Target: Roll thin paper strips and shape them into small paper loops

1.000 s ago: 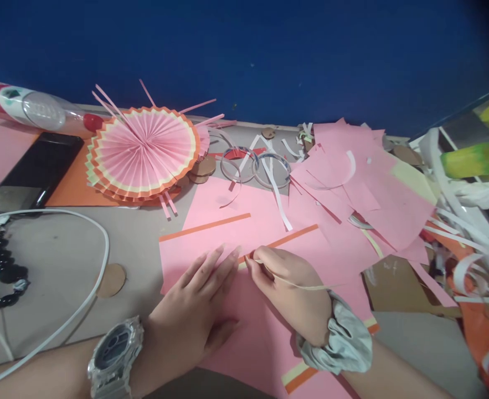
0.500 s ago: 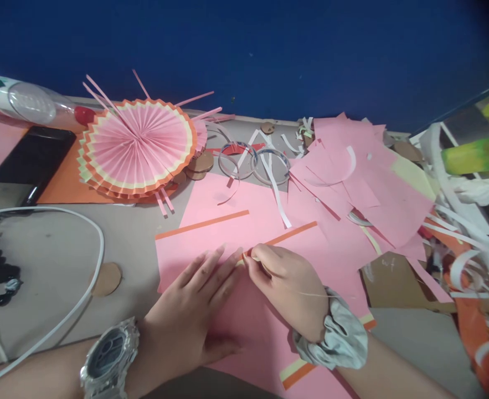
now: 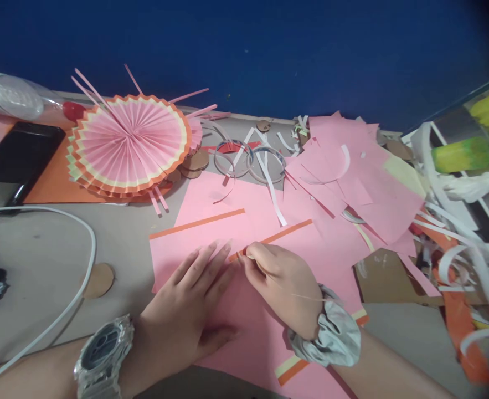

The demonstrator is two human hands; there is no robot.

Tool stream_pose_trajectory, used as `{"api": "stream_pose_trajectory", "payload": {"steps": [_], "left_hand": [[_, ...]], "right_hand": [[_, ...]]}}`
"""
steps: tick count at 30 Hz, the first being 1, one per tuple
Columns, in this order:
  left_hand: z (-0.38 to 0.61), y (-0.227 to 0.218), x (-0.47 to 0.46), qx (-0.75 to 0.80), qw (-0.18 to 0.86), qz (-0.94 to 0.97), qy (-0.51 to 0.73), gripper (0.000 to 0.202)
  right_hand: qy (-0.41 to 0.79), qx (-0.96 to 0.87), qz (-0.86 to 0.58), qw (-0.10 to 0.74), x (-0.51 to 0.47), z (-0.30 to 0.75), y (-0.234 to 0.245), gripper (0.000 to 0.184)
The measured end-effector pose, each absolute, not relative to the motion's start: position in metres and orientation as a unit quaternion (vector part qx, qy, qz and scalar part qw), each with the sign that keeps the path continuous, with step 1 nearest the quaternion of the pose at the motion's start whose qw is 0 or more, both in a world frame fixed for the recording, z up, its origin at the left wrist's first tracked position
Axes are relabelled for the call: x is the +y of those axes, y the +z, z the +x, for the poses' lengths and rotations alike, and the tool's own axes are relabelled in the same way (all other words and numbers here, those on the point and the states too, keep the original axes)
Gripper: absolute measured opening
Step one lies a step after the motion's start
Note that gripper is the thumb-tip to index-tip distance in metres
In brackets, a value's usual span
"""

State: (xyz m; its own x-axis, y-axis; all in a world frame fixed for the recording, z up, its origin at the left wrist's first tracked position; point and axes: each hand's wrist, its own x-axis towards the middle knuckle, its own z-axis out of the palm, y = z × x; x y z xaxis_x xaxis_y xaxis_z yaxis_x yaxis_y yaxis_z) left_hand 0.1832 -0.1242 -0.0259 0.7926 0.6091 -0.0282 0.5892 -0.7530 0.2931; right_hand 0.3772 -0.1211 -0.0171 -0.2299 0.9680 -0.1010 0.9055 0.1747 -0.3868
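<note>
My left hand (image 3: 194, 310) lies flat with its fingers spread on a pink paper sheet (image 3: 244, 327). On the sheet's top edge, an orange strip (image 3: 294, 228) runs up to the right. My right hand (image 3: 281, 282) is closed in a pinch at the near end of this strip, close to the left fingertips. What it pinches is mostly hidden; a thin pale strand (image 3: 314, 297) crosses its back towards the wrist. Another pink sheet with an orange edge strip (image 3: 198, 223) lies just beyond my left hand. A cream-and-orange edge (image 3: 292, 370) shows near the right forearm.
A pleated paper rosette (image 3: 130, 144) lies at the back left, beside a phone (image 3: 20, 155) and a plastic bottle (image 3: 20, 97). Tape rolls (image 3: 267, 165) lie behind the sheets. Pink scraps (image 3: 372, 188) pile up right. A white cable (image 3: 92, 249) curves across the left.
My right hand has shifted slightly left along the orange strip. The pale yellow bit at its fingertips no longer shows, and orange is visible there. The whole view has moved slightly.
</note>
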Motion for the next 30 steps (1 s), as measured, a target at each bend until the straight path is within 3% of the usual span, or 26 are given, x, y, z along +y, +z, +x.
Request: {"api": "stream_pose_trajectory", "payload": {"steps": [5, 16, 30], "left_hand": [[0.1836, -0.0275, -0.1246, 0.31, 0.131, 0.941, 0.039, 0.076], [0.1838, -0.0295, -0.1269, 0.309, 0.113, 0.943, 0.051, 0.076], [0.1837, -0.0284, -0.1249, 0.301, 0.119, 0.945, 0.049, 0.081]], "right_hand": [[0.198, -0.771, -0.6, 0.081, -0.1198, 0.3783, -0.0078, 0.024], [0.051, -0.798, -0.599, 0.045, -0.1231, 0.3763, -0.0123, 0.015], [0.043, -0.8, -0.597, 0.028, -0.1232, 0.3786, -0.0156, 0.015]]}}
